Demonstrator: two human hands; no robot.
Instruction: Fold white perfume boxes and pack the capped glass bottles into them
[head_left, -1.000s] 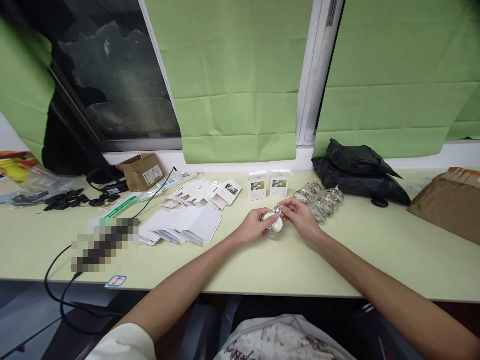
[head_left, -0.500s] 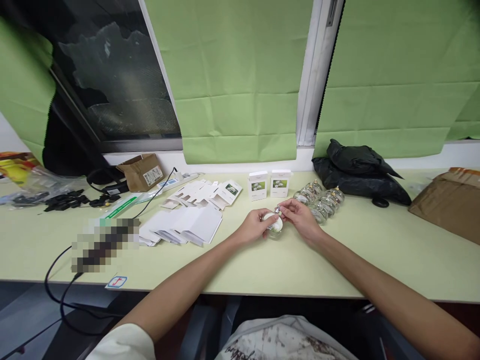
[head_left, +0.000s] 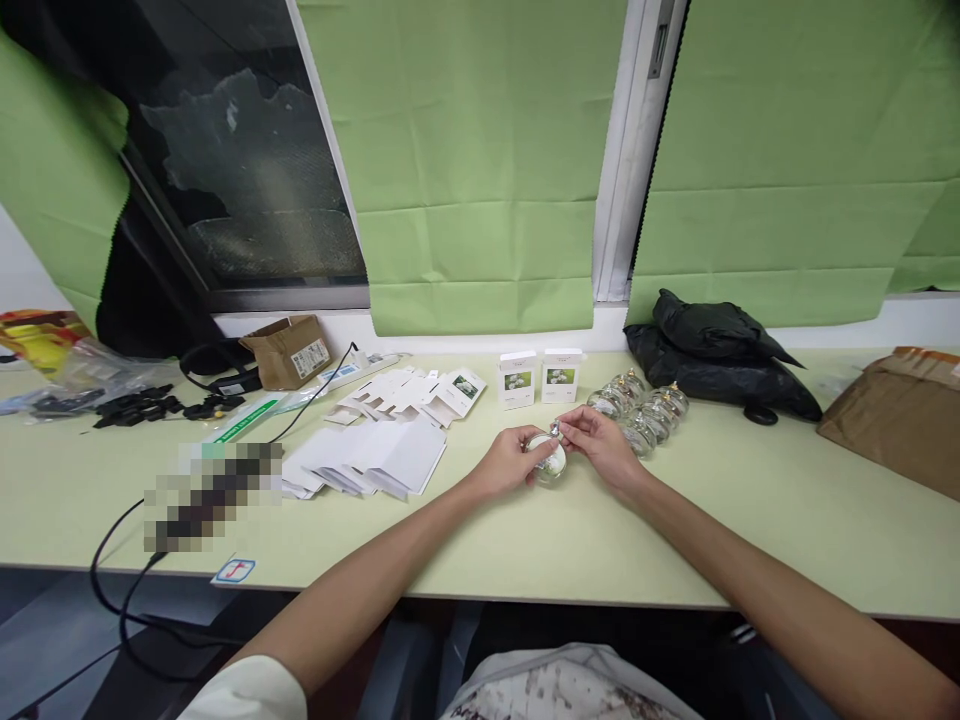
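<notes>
Left hand (head_left: 508,462) cups the round glass bottle (head_left: 547,462) just above the surface (head_left: 525,545), right hand (head_left: 598,445) pinching its little cap (head_left: 555,431), looks mid-capping, careful twisting probably comes next.

Pale green table (head_left: 675,540) ran along wall under window (head_left: 247,190). Green blinds (head_left: 472,160) hung partly lowered; glass dark, possibly night outside. White frame post (head_left: 626,150) split blinds. White sill (head_left: 450,330) behind table. Even indoor light.

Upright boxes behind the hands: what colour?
White boxes with a green flower picture; head view.
</notes>
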